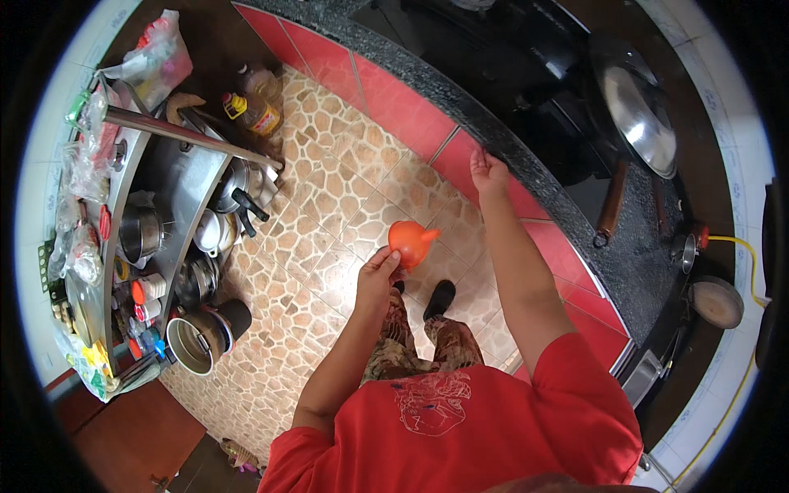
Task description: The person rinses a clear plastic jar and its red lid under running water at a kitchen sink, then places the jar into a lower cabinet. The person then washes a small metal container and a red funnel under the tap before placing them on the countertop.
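Observation:
My left hand point(381, 271) pinches the rim of an orange plastic funnel point(410, 244) between thumb and fingers. The funnel is tilted, its spout pointing to the right, and it is held above the tiled floor. My right hand point(490, 174) is stretched forward to the edge of the dark granite countertop point(425, 68), by the red tiled cabinet front point(456, 160). Its fingers are partly bent and partly hidden under the counter's edge, so whether it grips anything there cannot be told.
A metal shelf rack point(197, 138) with pots, jars and bags stands at left. Cooking oil bottles point(259, 117) are on the floor behind it. On the counter at right are a wok with a metal lid point(638, 123), its wooden handle point(610, 206) and a small pan point(716, 302).

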